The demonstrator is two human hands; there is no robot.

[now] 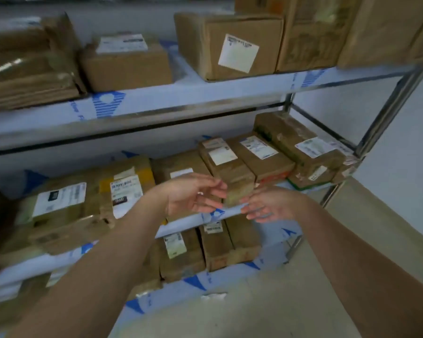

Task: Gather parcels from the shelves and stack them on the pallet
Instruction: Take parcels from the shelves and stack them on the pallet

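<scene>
Both hands empty, fingers loosely spread — left hand [195, 193] and right hand [270, 204] flank a narrow taped parcel [226, 172] at the middle shelf [232, 211] front edge. Risk: glossy tape slips, or neighbouring parcels get dragged off — they sit tight alongside.

Parcels [232, 172] crowd the middle shelf [186, 224]; front edge open

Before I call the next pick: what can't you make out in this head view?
- Pallet: not in the frame at all.
- Label text on the narrow parcel: blurred, unreadable.
- Contact: left hand and right hand flank its front end; motion blur hides any touch.
- Bottom-shelf parcels: partly hidden by the middle shelf edge and forearms.
</scene>
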